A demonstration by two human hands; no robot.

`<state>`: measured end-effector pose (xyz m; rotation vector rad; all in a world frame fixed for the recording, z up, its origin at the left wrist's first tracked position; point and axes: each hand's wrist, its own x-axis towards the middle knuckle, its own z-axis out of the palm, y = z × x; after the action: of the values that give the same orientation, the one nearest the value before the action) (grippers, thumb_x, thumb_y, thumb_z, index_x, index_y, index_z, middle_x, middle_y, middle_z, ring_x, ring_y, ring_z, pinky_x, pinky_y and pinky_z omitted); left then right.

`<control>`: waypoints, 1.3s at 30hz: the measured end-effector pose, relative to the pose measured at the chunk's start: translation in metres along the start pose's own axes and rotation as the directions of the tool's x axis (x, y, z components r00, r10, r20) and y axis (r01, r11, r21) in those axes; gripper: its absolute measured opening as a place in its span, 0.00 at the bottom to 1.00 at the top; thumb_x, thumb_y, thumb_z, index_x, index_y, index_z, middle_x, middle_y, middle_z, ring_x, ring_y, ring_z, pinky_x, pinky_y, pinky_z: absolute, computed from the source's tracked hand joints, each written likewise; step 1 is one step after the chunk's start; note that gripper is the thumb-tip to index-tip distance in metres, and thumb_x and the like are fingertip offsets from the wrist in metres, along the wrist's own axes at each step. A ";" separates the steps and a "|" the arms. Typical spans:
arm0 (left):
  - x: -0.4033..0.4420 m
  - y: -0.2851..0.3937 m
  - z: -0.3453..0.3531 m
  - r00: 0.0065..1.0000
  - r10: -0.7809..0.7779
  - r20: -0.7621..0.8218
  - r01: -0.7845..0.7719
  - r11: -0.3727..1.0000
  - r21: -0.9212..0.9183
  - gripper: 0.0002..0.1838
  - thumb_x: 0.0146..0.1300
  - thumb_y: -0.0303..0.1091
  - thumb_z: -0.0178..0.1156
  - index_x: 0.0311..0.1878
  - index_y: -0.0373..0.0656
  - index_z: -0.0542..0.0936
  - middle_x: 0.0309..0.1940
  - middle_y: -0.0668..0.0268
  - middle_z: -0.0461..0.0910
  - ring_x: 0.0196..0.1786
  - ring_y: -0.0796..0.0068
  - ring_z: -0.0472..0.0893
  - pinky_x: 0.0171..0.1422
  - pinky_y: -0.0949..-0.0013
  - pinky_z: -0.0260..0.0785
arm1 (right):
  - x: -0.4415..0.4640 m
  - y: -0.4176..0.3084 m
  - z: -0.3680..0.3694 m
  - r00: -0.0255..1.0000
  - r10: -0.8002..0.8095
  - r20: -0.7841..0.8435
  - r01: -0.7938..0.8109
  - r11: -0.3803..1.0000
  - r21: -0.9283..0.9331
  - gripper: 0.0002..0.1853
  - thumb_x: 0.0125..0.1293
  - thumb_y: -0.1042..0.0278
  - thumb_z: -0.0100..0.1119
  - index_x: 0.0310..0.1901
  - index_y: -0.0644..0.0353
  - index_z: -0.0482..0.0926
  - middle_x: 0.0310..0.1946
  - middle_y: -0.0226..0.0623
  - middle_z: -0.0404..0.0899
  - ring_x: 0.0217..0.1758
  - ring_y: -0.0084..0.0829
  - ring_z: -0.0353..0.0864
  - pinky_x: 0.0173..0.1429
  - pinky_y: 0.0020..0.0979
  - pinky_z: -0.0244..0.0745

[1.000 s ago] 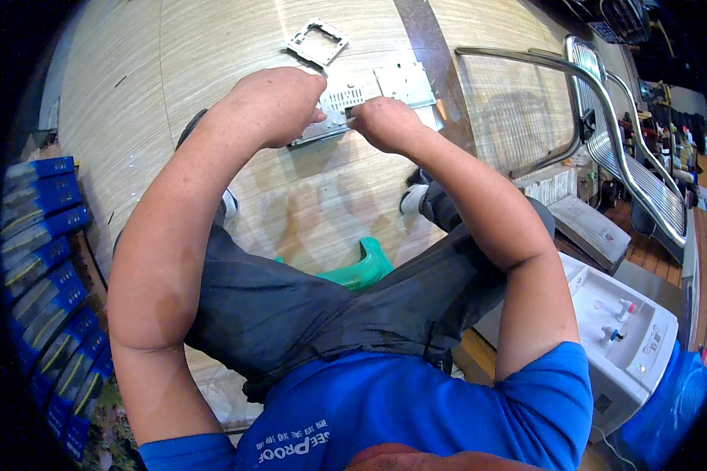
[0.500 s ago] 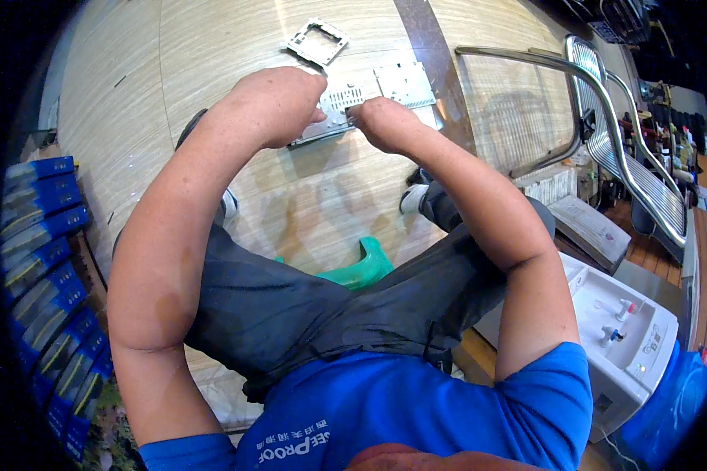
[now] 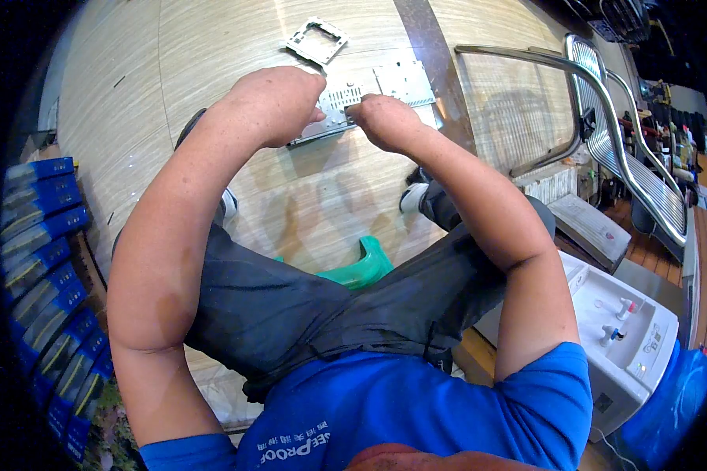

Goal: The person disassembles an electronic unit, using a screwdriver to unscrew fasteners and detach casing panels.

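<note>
- Nearest the body, low between the legs: green plastic stool (image 3: 357, 273), partly hidden by the trousers
- Left hand (image 3: 279, 102): bent over the left part of the silver slotted metal case (image 3: 334, 124); fingertips drawn in close to its surface, partly hidden; whether they grip anything cannot be told
- Right hand (image 3: 386, 122): at the near right part of the case; thumb and forefinger close together beside a dark spot; whether that is an opening or a held part cannot be told
- Silver case: flat on the pale, wood-patterned floor (image 3: 228, 51), slots facing up, both hands at it; judged to be under work, with no sign of completion
- Flat, pale metal plate (image 3: 404, 85) with small holes: at the far right of the case; whether joined or merely adjoining cannot be told
- Farthest, pale square frame (image 3: 313, 55) with a large central opening: tilted in plan, beyond the case and apart from both hands; judged a separate piece, unfitted; whether removed or awaiting fitting cannot be established
</note>
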<state>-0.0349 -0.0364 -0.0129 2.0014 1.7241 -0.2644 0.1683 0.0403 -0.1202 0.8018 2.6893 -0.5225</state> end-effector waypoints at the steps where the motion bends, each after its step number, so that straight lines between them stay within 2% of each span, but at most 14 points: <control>1: 0.000 0.000 0.000 1.000 0.002 0.001 -0.002 1.000 -0.002 0.17 0.71 0.44 0.61 0.51 0.40 0.81 0.45 0.53 0.86 0.51 0.55 0.85 0.55 0.53 0.78 | 0.000 0.000 0.000 1.000 0.000 0.000 0.000 1.000 0.000 0.12 0.71 0.67 0.50 0.45 0.56 0.84 0.41 0.49 0.84 0.48 0.50 0.84 0.52 0.48 0.79; 5: 0.001 -0.001 0.003 1.000 0.010 -0.015 -0.010 1.000 0.002 0.17 0.71 0.44 0.61 0.51 0.40 0.81 0.45 0.53 0.86 0.51 0.54 0.85 0.55 0.53 0.78 | 0.002 0.003 0.010 1.000 -0.003 -0.025 0.003 1.000 -0.002 0.12 0.70 0.71 0.50 0.46 0.57 0.85 0.42 0.49 0.83 0.49 0.50 0.84 0.53 0.48 0.79; 7: 0.001 -0.002 0.004 1.000 0.000 -0.002 0.000 1.000 -0.028 0.19 0.68 0.45 0.64 0.55 0.42 0.79 0.46 0.51 0.84 0.53 0.48 0.82 0.57 0.48 0.75 | 0.005 0.006 0.013 0.999 -0.010 -0.034 0.010 1.000 -0.009 0.12 0.69 0.71 0.50 0.46 0.58 0.85 0.41 0.49 0.84 0.48 0.51 0.84 0.53 0.48 0.79; 9: 0.001 -0.001 0.003 1.000 -0.003 0.002 0.003 1.000 -0.031 0.19 0.68 0.45 0.64 0.55 0.42 0.79 0.46 0.51 0.84 0.53 0.48 0.82 0.57 0.48 0.75 | 0.008 0.005 0.010 0.998 0.025 0.065 -0.022 0.999 -0.045 0.11 0.71 0.68 0.52 0.46 0.58 0.84 0.40 0.49 0.85 0.47 0.51 0.85 0.53 0.48 0.79; 15: -0.001 -0.001 0.002 1.000 0.012 -0.021 -0.012 1.000 -0.002 0.16 0.71 0.44 0.61 0.51 0.41 0.81 0.46 0.52 0.86 0.52 0.54 0.85 0.56 0.53 0.77 | 0.003 -0.008 -0.007 0.981 0.138 0.134 -0.134 0.990 -0.033 0.13 0.74 0.61 0.53 0.47 0.58 0.85 0.39 0.50 0.85 0.48 0.51 0.85 0.53 0.50 0.79; 19: 0.000 -0.001 0.002 1.000 0.008 -0.019 -0.008 1.000 0.006 0.17 0.71 0.44 0.61 0.52 0.40 0.81 0.47 0.52 0.86 0.52 0.54 0.85 0.56 0.53 0.78 | 0.002 -0.002 0.002 0.999 0.042 0.025 -0.042 0.999 -0.006 0.14 0.73 0.63 0.53 0.50 0.56 0.85 0.40 0.49 0.86 0.48 0.50 0.85 0.53 0.49 0.79; 21: 0.000 0.000 0.003 1.000 0.004 -0.016 -0.004 1.000 0.006 0.17 0.71 0.44 0.61 0.52 0.40 0.81 0.47 0.52 0.86 0.52 0.54 0.85 0.56 0.53 0.78 | 0.003 -0.002 0.003 0.999 0.036 0.014 -0.036 0.999 0.018 0.11 0.64 0.73 0.56 0.44 0.57 0.85 0.41 0.48 0.86 0.49 0.48 0.86 0.53 0.47 0.81; 25: 0.001 -0.001 0.002 1.000 0.010 -0.012 -0.010 1.000 0.016 0.17 0.71 0.44 0.62 0.52 0.40 0.81 0.47 0.52 0.86 0.52 0.54 0.85 0.56 0.53 0.78 | 0.006 0.001 0.015 0.999 0.016 -0.037 -0.015 0.999 0.028 0.10 0.63 0.74 0.56 0.43 0.58 0.84 0.41 0.48 0.86 0.48 0.49 0.86 0.54 0.47 0.81; 28: 0.002 -0.003 0.005 1.000 0.003 -0.003 -0.003 0.999 -0.032 0.19 0.68 0.44 0.64 0.54 0.42 0.79 0.46 0.51 0.84 0.53 0.49 0.83 0.58 0.49 0.75 | 0.009 0.005 0.018 1.000 -0.007 -0.003 0.007 1.000 0.001 0.08 0.64 0.73 0.56 0.41 0.60 0.84 0.41 0.48 0.86 0.48 0.49 0.86 0.54 0.47 0.81; 31: 0.003 -0.002 0.005 1.000 -0.001 -0.004 0.001 0.999 -0.037 0.19 0.68 0.44 0.64 0.54 0.42 0.79 0.46 0.50 0.84 0.54 0.48 0.82 0.58 0.49 0.74 | 0.006 -0.003 0.004 0.993 0.069 0.095 -0.065 0.997 -0.047 0.08 0.65 0.72 0.56 0.41 0.60 0.83 0.41 0.48 0.86 0.48 0.49 0.86 0.53 0.47 0.81; 32: 0.002 -0.002 0.005 1.000 -0.001 -0.004 0.001 0.999 -0.037 0.19 0.68 0.44 0.64 0.54 0.42 0.79 0.46 0.50 0.84 0.54 0.48 0.82 0.58 0.49 0.74 | 0.005 -0.004 0.001 0.990 0.095 0.109 -0.091 0.995 -0.045 0.10 0.68 0.68 0.54 0.44 0.59 0.83 0.41 0.49 0.86 0.48 0.49 0.86 0.53 0.48 0.81; 34: 0.001 -0.001 0.004 1.000 0.005 -0.014 -0.005 1.000 0.014 0.18 0.71 0.45 0.61 0.53 0.40 0.81 0.47 0.53 0.86 0.52 0.55 0.85 0.56 0.53 0.78 | 0.004 -0.004 0.001 0.985 0.120 0.122 -0.116 0.992 -0.044 0.12 0.71 0.65 0.53 0.48 0.57 0.83 0.41 0.50 0.86 0.48 0.50 0.85 0.53 0.49 0.80; 36: 0.001 0.000 0.003 1.000 0.004 -0.012 -0.004 1.000 0.015 0.18 0.71 0.45 0.61 0.53 0.40 0.81 0.47 0.53 0.86 0.52 0.55 0.85 0.56 0.53 0.78 | 0.005 -0.002 0.004 0.994 0.093 0.063 -0.090 0.995 -0.042 0.12 0.72 0.64 0.53 0.48 0.57 0.83 0.40 0.49 0.86 0.48 0.50 0.85 0.53 0.49 0.80; 39: 0.002 -0.001 0.004 1.000 0.010 -0.013 -0.010 1.000 0.017 0.18 0.71 0.45 0.61 0.53 0.41 0.81 0.47 0.53 0.86 0.52 0.55 0.85 0.56 0.54 0.78 | 0.004 -0.004 0.001 0.998 0.033 0.056 -0.032 0.999 -0.020 0.10 0.66 0.71 0.54 0.45 0.59 0.84 0.42 0.48 0.86 0.49 0.48 0.86 0.54 0.47 0.81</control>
<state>-0.0353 -0.0369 -0.0177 2.0277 1.7252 -0.2638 0.1632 0.0390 -0.1212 0.8126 2.6216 -0.5039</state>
